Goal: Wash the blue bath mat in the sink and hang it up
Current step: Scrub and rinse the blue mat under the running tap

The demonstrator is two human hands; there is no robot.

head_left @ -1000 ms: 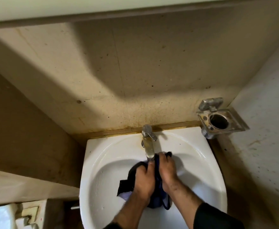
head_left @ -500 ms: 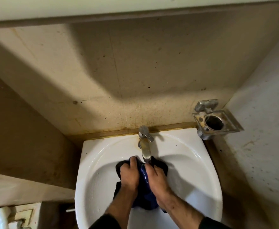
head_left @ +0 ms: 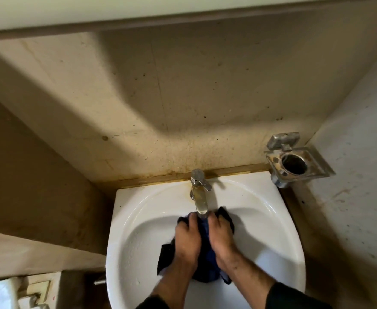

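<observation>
White sink (head_left: 279,237) sat below stained wall w/ faucet (head_left: 199,197). Left hand (head_left: 187,239) & right hand (head_left: 222,238) both gripped bunched blue bath mat (head_left: 206,262) under spout.

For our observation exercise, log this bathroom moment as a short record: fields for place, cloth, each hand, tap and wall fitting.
place: white sink against a stained wall
cloth: blue bath mat, bunched in the basin
left hand: grips the mat
right hand: grips the mat
tap: spout just above the hands
wall fitting: metal holder, nothing in its ring
</observation>
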